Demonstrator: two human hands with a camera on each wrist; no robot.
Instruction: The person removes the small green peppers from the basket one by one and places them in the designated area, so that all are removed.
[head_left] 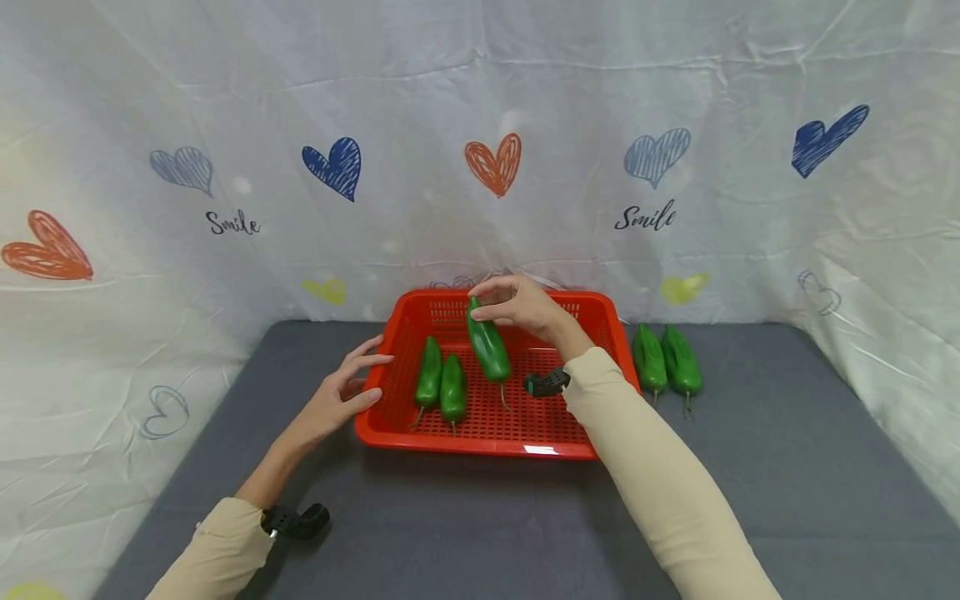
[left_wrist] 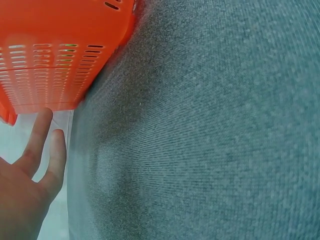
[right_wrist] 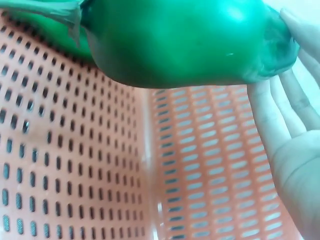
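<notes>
Over the red plastic basket [head_left: 525, 446], my right hand [head_left: 521, 307] pinches a green pepper [head_left: 489, 348] by its tip end, with the stem hanging toward me. In the right wrist view, that green pepper [right_wrist: 175, 42] fills the top, and the fingers of my right hand [right_wrist: 295, 145] meet its tip. Two more peppers [head_left: 429, 375] lie side by side on the left part of the basket floor. My left hand [head_left: 341, 392] is at the basket's left rim, fingers spread and fairly straight. In the left wrist view, two fingers of the left hand [left_wrist: 30, 175] show beside the basket's perforated wall [left_wrist: 50, 60].
Two green peppers [head_left: 681, 360] lie on the grey tablecloth [head_left: 765, 467], just right of the basket. A white curtain [head_left: 420, 100] printed with hearts hangs behind the table. Dark wrist-worn devices [head_left: 296, 522] sit on both wrists.
</notes>
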